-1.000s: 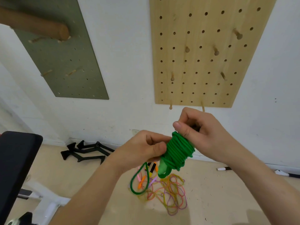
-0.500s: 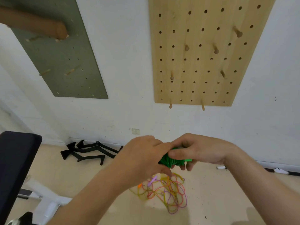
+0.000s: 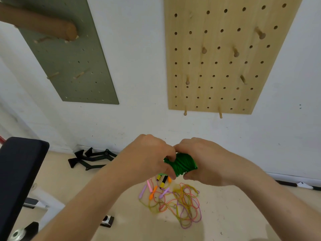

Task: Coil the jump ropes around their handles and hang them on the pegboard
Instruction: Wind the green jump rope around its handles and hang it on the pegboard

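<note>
A green jump rope (image 3: 181,164), wound into a tight bundle around its handles, sits between both my hands in front of the wall. My left hand (image 3: 147,158) pinches the bundle's left end with curled fingers. My right hand (image 3: 204,162) grips the right side, fingers wrapped under it. Above hangs the light wooden pegboard (image 3: 217,94) with several bare pegs. On the floor below my hands lies a tangled pile of jump ropes (image 3: 175,202) in yellow, orange, pink and purple, their handles pointing left.
A green pegboard (image 3: 73,66) hangs on the wall at left, with a thick wooden dowel (image 3: 40,23) sticking out. A black padded bench (image 3: 19,174) fills the lower left. Black brackets (image 3: 92,159) lie by the skirting board. A marker (image 3: 295,185) lies at the right wall.
The dangling green loop is gone, taken into the bundle. My hands dropped lower and closed together around the coiled green rope, then shifted slightly, showing more of the bundle.
</note>
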